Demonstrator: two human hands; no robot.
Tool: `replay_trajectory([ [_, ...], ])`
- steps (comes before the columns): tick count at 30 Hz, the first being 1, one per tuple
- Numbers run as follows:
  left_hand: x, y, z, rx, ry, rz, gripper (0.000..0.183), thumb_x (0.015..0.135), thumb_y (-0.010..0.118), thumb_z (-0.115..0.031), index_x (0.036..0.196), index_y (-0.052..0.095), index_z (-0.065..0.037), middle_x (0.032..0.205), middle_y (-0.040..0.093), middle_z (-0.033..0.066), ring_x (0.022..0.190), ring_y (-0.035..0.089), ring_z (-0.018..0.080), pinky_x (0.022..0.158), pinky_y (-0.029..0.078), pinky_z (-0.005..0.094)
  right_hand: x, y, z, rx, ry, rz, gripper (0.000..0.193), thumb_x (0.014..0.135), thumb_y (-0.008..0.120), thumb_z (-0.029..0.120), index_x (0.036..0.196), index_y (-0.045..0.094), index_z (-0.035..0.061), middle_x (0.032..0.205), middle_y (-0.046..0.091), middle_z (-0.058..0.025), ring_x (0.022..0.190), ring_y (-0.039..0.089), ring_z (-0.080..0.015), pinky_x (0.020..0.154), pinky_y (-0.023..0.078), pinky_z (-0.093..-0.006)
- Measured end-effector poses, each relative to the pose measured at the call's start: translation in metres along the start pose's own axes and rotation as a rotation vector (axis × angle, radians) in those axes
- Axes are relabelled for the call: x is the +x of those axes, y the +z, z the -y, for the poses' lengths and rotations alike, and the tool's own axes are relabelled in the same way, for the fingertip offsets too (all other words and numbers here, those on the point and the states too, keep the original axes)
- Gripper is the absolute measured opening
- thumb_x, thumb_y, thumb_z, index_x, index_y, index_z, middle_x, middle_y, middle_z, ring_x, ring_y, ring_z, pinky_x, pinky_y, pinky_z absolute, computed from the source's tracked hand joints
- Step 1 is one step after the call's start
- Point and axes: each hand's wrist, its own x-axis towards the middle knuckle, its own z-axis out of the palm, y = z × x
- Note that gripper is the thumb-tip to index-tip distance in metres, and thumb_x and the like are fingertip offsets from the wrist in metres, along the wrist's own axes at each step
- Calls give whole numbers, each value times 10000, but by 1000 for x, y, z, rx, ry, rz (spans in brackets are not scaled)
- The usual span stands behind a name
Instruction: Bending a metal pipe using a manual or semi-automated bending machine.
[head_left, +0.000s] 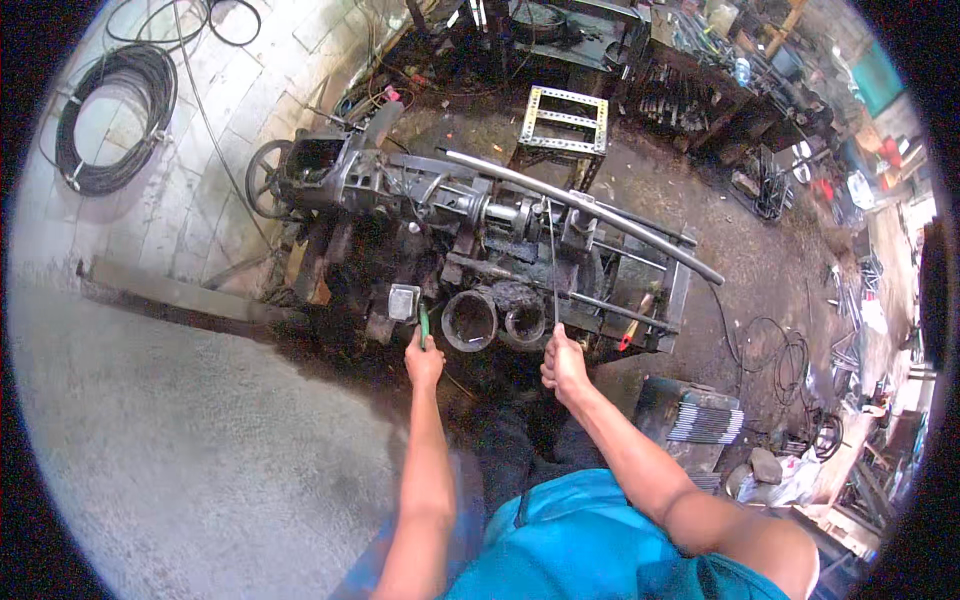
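Observation:
A dark, greasy lathe-like machine (465,205) stretches out in front of me. My left hand (425,362) is closed around a slim green thing (424,325), perhaps a handle; its working end cannot be made out. Just left of it sits a small pale square box (404,302). My right hand (564,366) grips a long thin metal rod (555,265), which points away from me, its far end by the bright shaft (508,216) of the machine. Between my hands, at the machine's near side, are two round metal rings (470,321).
A long steel pipe (610,214) lies across the machine's far side. At the near right is a red-handled tool (628,335). A handwheel (266,180) stands at the left end. Beyond is a perforated metal stand (563,120); coiled cable (110,120) hangs on the wall.

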Motion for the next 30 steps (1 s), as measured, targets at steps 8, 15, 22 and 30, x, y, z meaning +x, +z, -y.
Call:
replay_trajectory([
  [8,5,-17,-1,87,-37,128,410,934,503,-143,1335,469,-66,694,615,80,520,592,144,491,492,311,17,39,18,161,15,-21,477,957,369,522,664,374,146,501,272,38,350,245,-92,334,174,-251],
  [15,11,-30,-8,180,-13,259,458,930,510,-147,1373,422,-72,649,617,72,521,598,132,500,488,301,42,64,23,193,-16,-43,473,960,374,513,660,366,147,503,275,36,354,245,-88,337,171,-249],
  [22,16,-39,-14,322,33,295,455,929,519,-179,1366,431,-88,692,647,112,543,622,149,542,502,327,50,72,36,234,-62,-81,468,967,380,489,658,358,138,501,271,35,332,249,-96,319,158,-262],
  [30,13,-29,-14,218,-74,247,443,931,517,-124,1365,436,-97,720,622,90,533,599,140,506,502,312,72,66,45,158,-127,-152,509,948,390,536,624,348,146,482,261,45,353,259,-93,330,191,-254],
])
